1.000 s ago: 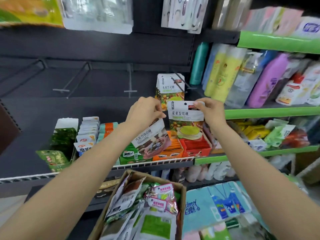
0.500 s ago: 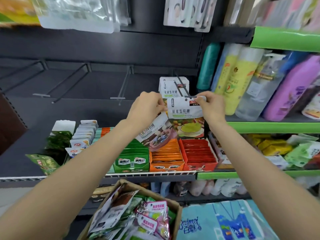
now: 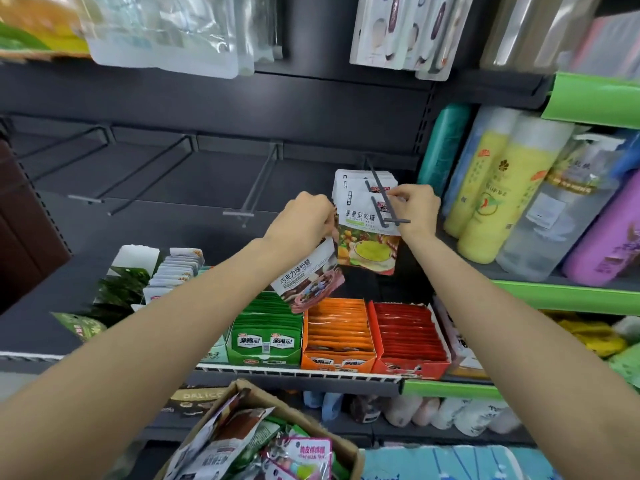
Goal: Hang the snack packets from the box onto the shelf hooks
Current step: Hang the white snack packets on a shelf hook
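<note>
Two hands work at one hook: your right hand [image 3: 414, 207] pinches the top right corner of a glossy white-topped snack packet with a green and orange picture [image 3: 370, 233], and your left hand [image 3: 304, 220] curls round its left edge. The same left hand also grips the top of a second flat packet, white with a brown chocolate picture [image 3: 308, 278], which hangs tilted below it with its lower end swung to the right.

The green-pictured packet hangs upright, long axis vertical, printed face toward you, its top threaded on the dark metal double-wire hook [image 3: 381, 199], whose prongs reach out toward you and end in a short crossbar. Behind it on that hook sit more white packets of the same kind [image 3: 353, 178], stacked flat. To the left, bare thin wire hooks [image 3: 249, 192] jut from the matt dark back panel.

At the bottom edge the brown cardboard box [image 3: 349, 448] stands open, filled with crinkled foil packets lying at mixed angles. On the shelf between, green [image 3: 265, 332], orange [image 3: 337, 332] and red [image 3: 408, 336] card trays hold upright sachets in rows. Smooth plastic bottles [image 3: 502, 188] stand on the green-edged shelf to the right.
</note>
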